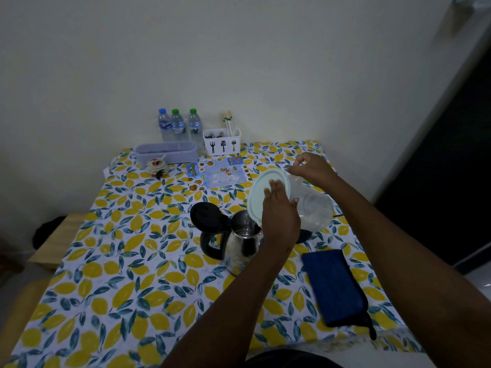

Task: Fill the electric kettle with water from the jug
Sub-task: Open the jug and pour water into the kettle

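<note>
A steel electric kettle (240, 241) with a black handle stands mid-table, its black lid (206, 217) flipped open to the left. A clear plastic jug (312, 207) with a pale green lid (261, 193) is tipped on its side above the kettle's mouth, lid end down toward the opening. My right hand (312, 168) grips the jug's handle at the top. My left hand (279, 211) lies flat against the lid and holds it on. A thin stream of water seems to fall into the kettle.
A blue folded cloth (336, 285) lies to the right of the kettle. At the back stand three water bottles (179, 126), a white cutlery holder (222, 142), a lilac box (167, 152), a small jar (157, 166) and a printed leaflet (216, 172).
</note>
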Demonstrator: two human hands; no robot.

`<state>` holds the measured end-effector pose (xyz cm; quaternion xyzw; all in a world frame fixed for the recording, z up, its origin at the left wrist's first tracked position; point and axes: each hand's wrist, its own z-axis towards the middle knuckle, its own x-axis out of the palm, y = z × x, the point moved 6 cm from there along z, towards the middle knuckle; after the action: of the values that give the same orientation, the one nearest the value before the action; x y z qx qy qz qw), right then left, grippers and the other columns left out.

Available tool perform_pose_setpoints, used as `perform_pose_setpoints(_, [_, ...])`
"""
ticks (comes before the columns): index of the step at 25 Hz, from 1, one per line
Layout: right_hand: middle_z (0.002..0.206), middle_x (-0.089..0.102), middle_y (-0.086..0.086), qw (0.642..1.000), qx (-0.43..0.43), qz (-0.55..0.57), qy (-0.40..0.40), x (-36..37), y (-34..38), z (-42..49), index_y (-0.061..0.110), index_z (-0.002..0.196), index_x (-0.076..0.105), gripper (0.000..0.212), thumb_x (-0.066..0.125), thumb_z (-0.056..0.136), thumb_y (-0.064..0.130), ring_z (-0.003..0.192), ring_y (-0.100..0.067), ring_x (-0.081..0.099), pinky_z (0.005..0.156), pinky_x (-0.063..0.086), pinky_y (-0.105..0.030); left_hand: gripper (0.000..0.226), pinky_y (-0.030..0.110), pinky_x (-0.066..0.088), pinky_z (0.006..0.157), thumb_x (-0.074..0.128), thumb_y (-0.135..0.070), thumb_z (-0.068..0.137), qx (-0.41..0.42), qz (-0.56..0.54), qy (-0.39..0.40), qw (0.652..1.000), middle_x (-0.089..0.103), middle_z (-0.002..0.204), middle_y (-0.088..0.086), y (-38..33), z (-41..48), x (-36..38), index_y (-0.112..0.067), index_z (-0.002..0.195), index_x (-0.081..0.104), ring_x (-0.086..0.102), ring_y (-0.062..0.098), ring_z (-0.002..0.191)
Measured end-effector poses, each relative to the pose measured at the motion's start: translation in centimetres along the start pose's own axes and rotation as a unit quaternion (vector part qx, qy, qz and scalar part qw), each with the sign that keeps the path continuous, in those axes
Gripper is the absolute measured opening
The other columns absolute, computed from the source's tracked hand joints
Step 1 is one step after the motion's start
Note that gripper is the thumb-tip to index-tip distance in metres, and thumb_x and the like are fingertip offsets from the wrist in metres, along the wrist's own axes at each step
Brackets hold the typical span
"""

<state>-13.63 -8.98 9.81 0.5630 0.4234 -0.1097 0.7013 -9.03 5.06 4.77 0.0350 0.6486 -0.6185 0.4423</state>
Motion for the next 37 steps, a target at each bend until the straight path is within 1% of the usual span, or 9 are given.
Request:
perform_pose_setpoints(12, [0.117,0.064,-0.008,1.0,-0.015,-0.008,0.003,0.1,0.4,-0.2,0.014,0.079,0.06,0.019,0.07,0.073,0.029,0.106,-0.03,0.061,0.082,0.049,-0.038,0.062,0.039,0.018,0.119,0.043,-0.026,0.1,-0.006,-0.013,-0.002,1.0,0.013,0.159,0.011,0.1,-0.5,-0.2,-0.006,0.148,0.009,0.007,0.026,0.147])
perform_pose_setpoints(19, [0.116,0.064,-0.009,1.0,-0.02,-0.019,0.007,0.2,0.6,-0.2,0.015,0.079,0.059,0.018,0.069,0.073,0.029,0.106,-0.028,0.06,0.075,0.044,-0.034,0.062,0.04,0.017,0.119,0.044,-0.026,0.1,-0.006,-0.024,-0.011,1.0,0.015,0.159,0.012,0.1,-0.8,-0.3,-0.006,0.148,0.01,0.009,0.027,0.147])
perform_pose_setpoints(23, [0.113,0.065,-0.009,1.0,-0.018,-0.005,0.005,0.2,0.2,-0.2,0.015,0.079,0.059,0.018,0.069,0.073,0.029,0.105,-0.027,0.061,0.072,0.042,-0.032,0.062,0.04,0.018,0.119,0.043,-0.025,0.1,0.003,-0.007,-0.005,1.0,0.014,0.159,0.011,0.1,-0.7,-0.2,-0.006,0.148,0.01,0.008,0.027,0.147])
perform_pose_setpoints(25, [0.107,0.066,-0.009,1.0,-0.012,0.02,0.0,0.2,-0.6,-0.1,0.016,0.077,0.059,0.019,0.07,0.073,0.031,0.098,-0.027,0.063,0.071,0.044,-0.034,0.061,0.04,0.018,0.119,0.042,-0.026,0.1,0.019,0.01,0.006,1.0,0.013,0.16,0.011,0.1,-0.5,-0.1,-0.006,0.148,0.011,0.008,0.028,0.147])
perform_pose_setpoints(27, [0.094,0.065,-0.008,0.998,0.003,0.055,-0.005,0.2,-1.8,-0.2,0.017,0.075,0.058,0.019,0.069,0.072,0.032,0.082,-0.026,0.062,0.066,0.046,-0.034,0.06,0.04,0.017,0.119,0.041,-0.027,0.101,0.037,0.029,0.022,0.999,0.012,0.16,0.012,0.1,-0.3,0.2,-0.006,0.148,0.012,0.008,0.029,0.147])
perform_pose_setpoints(29, [0.083,0.063,-0.007,0.996,0.022,0.088,-0.018,0.2,-3.2,-0.4,0.016,0.074,0.057,0.019,0.069,0.073,0.032,0.071,-0.024,0.058,0.063,0.045,-0.034,0.059,0.041,0.016,0.118,0.041,-0.027,0.101,0.051,0.053,0.037,0.997,0.012,0.16,0.014,0.1,-0.1,0.6,-0.006,0.148,0.013,0.009,0.03,0.147])
perform_pose_setpoints(32, [0.074,0.059,-0.004,0.989,0.044,0.137,-0.039,0.3,-5.8,-0.8,0.015,0.071,0.056,0.019,0.068,0.074,0.029,0.067,-0.021,0.055,0.062,0.043,-0.032,0.06,0.04,0.014,0.118,0.042,-0.027,0.1,0.068,0.084,0.068,0.992,0.011,0.159,0.015,-0.1,0.2,1.8,-0.005,0.148,0.013,0.008,0.031,0.147])
perform_pose_setpoints(34, [0.075,0.058,-0.004,0.98,0.065,0.181,-0.046,0.3,-7.9,-1.2,0.014,0.073,0.056,0.019,0.069,0.078,0.028,0.064,-0.019,0.054,0.058,0.042,-0.028,0.062,0.04,0.014,0.118,0.045,-0.026,0.099,0.089,0.111,0.08,0.987,0.013,0.159,0.015,-0.7,0.3,2.9,-0.005,0.148,0.014,0.009,0.032,0.146])
perform_pose_setpoints(37, [0.067,0.053,-0.002,0.96,0.102,0.253,-0.066,-0.2,-11.3,-2.3,0.013,0.075,0.057,0.016,0.066,0.083,0.023,0.053,-0.012,0.046,0.042,0.038,-0.017,0.062,0.04,0.013,0.119,0.051,-0.022,0.097,0.127,0.132,0.114,0.977,0.018,0.158,0.017,-1.7,0.6,5.0,-0.004,0.147,0.02,0.012,0.035,0.146])
